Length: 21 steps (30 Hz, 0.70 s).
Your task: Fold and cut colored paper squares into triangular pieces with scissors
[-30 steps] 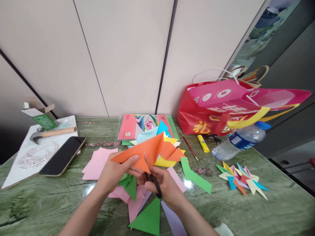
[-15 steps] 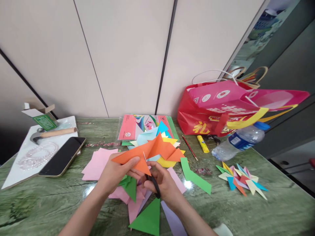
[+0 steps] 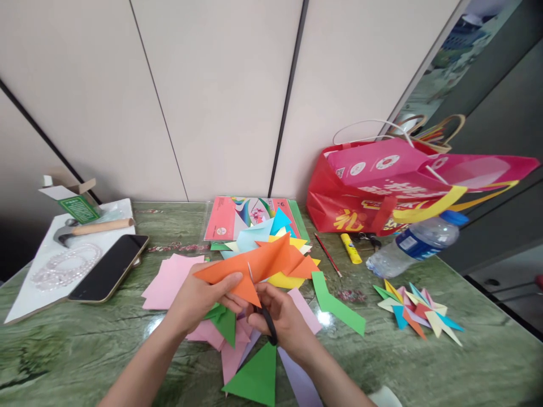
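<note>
Centrally, I see the orange paper (image 3: 229, 270), matte, creased and pointed, raised over the heap of coloured sheets, with a slit where the metal blade enters. The left hand (image 3: 201, 297) is closed in a pinch on it, thumb on top and fingers beneath; the right hand (image 3: 284, 319) is curled closed around the black handle of the scissors (image 3: 268, 325). Around them I make out smooth pink sheets (image 3: 172, 282), a green triangle (image 3: 257, 376) and a bent green strip (image 3: 339, 310), on a glossy, green-veined tabletop (image 3: 394, 373). To the right lies a cluster of spiky folded points (image 3: 419, 311) in several colours. On the left, a wooden-handled hammer (image 3: 102, 226) and shiny clear beads (image 3: 70, 265) rest on a white board (image 3: 21, 297), which a black-faced phone (image 3: 109, 268) overlaps. I can read a yellow "礼" on the glossy red bag (image 3: 324, 200); the lettering on the blue-labelled plastic bottle (image 3: 424, 243), green-fronted box (image 3: 80, 208) and pink-covered packet (image 3: 223, 217) is too small for me.
</note>
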Each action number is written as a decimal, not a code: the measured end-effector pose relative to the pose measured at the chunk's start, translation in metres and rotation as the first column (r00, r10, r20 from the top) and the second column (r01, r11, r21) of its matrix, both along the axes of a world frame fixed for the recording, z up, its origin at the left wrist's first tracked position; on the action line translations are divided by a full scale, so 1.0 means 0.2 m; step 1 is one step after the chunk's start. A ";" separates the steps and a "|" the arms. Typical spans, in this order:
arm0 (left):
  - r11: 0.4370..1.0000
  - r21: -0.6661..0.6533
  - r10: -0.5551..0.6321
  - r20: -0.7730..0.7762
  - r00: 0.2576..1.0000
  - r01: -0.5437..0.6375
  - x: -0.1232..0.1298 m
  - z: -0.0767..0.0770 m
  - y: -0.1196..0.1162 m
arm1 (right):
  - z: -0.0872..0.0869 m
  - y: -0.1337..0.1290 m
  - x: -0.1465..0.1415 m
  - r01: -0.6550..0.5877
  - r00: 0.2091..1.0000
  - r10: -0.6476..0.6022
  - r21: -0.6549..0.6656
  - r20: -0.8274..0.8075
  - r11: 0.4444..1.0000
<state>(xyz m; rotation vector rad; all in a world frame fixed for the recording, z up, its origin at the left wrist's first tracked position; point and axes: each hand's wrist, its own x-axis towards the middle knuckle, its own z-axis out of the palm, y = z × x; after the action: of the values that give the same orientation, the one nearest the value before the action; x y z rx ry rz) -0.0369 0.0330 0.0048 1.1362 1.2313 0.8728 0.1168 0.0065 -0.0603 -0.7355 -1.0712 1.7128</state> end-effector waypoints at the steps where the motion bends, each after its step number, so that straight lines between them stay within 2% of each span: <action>1: 1.000 0.004 -0.003 0.002 1.000 0.003 0.00 0.00 0.00 | 0.00 0.00 0.00 0.002 1.000 -0.002 -0.008 -0.001 1.000; 9: 0.999 0.011 -0.034 0.011 0.999 0.034 0.00 0.00 0.00 | 0.02 -0.01 0.00 -0.001 1.000 0.001 -0.037 0.011 0.999; 21: 1.000 -0.009 -0.002 0.006 1.000 0.002 0.01 0.02 -0.01 | 0.01 -0.01 0.00 0.009 0.998 -0.006 -0.047 0.063 0.999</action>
<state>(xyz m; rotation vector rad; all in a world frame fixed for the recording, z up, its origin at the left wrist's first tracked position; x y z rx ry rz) -0.0358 0.0308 0.0088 1.1268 1.2285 0.8678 0.1176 0.0045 -0.0575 -0.8274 -1.0728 1.7240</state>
